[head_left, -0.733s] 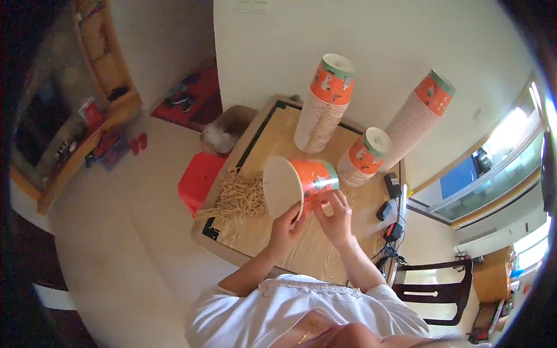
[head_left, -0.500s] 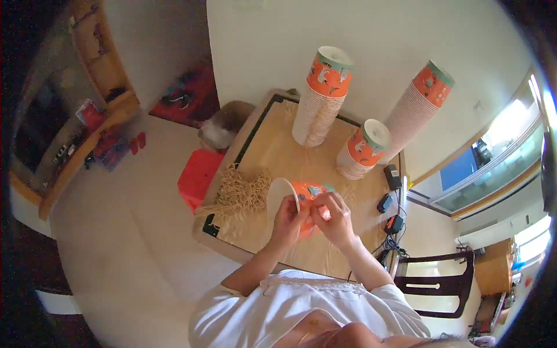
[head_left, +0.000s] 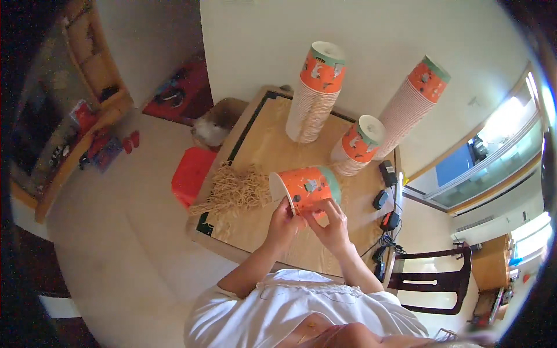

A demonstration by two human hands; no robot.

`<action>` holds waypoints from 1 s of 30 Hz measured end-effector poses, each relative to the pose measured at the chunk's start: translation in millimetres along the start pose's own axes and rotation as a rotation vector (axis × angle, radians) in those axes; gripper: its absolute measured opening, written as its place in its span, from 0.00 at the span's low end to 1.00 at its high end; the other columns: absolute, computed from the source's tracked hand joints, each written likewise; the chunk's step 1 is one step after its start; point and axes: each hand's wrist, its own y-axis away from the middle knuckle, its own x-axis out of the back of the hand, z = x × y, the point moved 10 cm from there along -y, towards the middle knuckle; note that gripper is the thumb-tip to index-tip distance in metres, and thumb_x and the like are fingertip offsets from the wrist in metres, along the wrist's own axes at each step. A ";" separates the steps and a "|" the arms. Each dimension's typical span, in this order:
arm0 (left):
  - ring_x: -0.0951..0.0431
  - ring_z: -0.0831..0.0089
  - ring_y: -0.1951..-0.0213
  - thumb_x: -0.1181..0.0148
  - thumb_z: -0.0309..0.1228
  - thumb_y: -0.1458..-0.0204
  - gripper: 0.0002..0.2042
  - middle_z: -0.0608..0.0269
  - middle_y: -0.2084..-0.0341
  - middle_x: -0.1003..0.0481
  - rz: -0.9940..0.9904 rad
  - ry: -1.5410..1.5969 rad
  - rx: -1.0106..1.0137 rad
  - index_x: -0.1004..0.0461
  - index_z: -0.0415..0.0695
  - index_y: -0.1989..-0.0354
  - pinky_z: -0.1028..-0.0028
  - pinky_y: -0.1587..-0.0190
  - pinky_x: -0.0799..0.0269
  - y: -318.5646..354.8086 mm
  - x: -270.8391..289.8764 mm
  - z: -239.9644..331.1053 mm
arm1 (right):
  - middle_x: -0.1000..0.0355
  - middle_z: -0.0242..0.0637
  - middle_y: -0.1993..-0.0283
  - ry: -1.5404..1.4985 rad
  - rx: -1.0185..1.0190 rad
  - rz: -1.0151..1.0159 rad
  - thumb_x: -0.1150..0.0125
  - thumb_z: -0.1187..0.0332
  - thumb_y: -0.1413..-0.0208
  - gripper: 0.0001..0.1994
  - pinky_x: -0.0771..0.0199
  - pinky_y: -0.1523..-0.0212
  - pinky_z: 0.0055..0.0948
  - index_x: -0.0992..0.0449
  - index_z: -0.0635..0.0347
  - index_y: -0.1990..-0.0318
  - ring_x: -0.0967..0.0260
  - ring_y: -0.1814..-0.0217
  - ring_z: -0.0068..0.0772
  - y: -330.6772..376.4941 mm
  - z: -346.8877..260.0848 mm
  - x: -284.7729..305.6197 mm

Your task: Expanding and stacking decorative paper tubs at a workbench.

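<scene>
An orange paper tub (head_left: 306, 184) with a green base band and printed animal figures lies on its side in front of me, its open mouth turned left. My left hand (head_left: 282, 225) is closed on its rim from below. Close beside it, my right hand (head_left: 329, 223) curls in a pinch against the lower wall, its fingertips near the left ones; whatever is between them is too small to make out. Just left of the tub's mouth is a heap of tan, cord-like strands (head_left: 238, 188) on the wooden table (head_left: 255, 139).
Three upside-down stacks of matching tubs stand on the table: a tall one (head_left: 316, 98) at the back, a short one (head_left: 358, 145) and a leaning one (head_left: 415, 104) at right. Black adapters (head_left: 387, 173) and cables line the right edge. A red bin (head_left: 191, 177) and dark chair (head_left: 435, 281) flank the table.
The tub has turned so that more of its printed wall shows. My right hand has shifted down along the wall, closer to my left fingertips. The whole view has shifted slightly.
</scene>
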 end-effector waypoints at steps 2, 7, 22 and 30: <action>0.33 0.76 0.52 0.53 0.15 0.57 0.27 0.64 0.53 0.34 0.005 0.055 -0.036 0.44 0.42 0.44 0.75 0.53 0.34 0.1 1.5 -0.4 | 0.30 0.39 0.67 0.039 0.054 -0.003 0.37 0.77 0.59 0.10 0.29 0.65 0.30 0.27 0.61 0.66 0.30 0.65 0.37 1.6 -1.2 -4.4; 0.33 0.76 0.50 0.51 0.16 0.55 0.28 0.65 0.52 0.35 0.035 0.145 -0.122 0.45 0.44 0.43 0.75 0.51 0.34 0.2 3.9 -1.6 | 0.30 0.39 0.69 0.108 0.136 -0.018 0.38 0.78 0.58 0.08 0.29 0.67 0.28 0.29 0.62 0.68 0.30 0.68 0.34 0.9 -5.4 -5.9; 0.33 0.69 0.47 0.56 0.21 0.48 0.21 0.59 0.50 0.36 0.066 0.229 0.014 0.46 0.43 0.44 0.65 0.49 0.31 5.9 5.2 0.9 | 0.33 0.39 0.68 0.057 0.039 0.193 0.40 0.82 0.60 0.11 0.32 0.66 0.27 0.30 0.62 0.67 0.34 0.68 0.32 5.8 5.4 10.4; 0.32 0.69 0.50 0.57 0.21 0.50 0.23 0.60 0.49 0.38 0.166 0.295 -0.088 0.47 0.44 0.43 0.68 0.52 0.31 -1.4 25.3 -5.8 | 0.32 0.37 0.69 0.142 0.079 0.048 0.34 0.76 0.61 0.10 0.31 0.67 0.28 0.28 0.61 0.70 0.33 0.67 0.34 19.1 18.8 -21.9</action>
